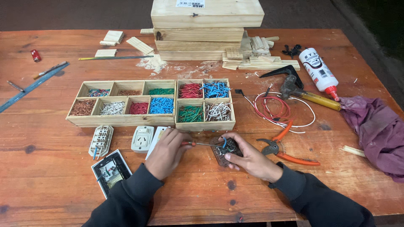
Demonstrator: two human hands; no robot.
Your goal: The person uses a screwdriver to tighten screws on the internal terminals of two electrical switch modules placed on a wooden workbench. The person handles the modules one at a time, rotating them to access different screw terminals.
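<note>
Brown wiring module (225,151) gripped in right hand (251,161) fingers on table (202,197), left hand (167,152) fingers closed round small screwdriver (202,144), tip touching module.

Thin screwdriver (202,144), red handle, lies level, tip on a small dark brown electrical module (225,152). Module sits tilted near the desk's front edge, blue wire sticking up.

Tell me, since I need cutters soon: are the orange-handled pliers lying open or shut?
Open: the orange-handled pliers lie on the table with their handles spread apart.
</note>
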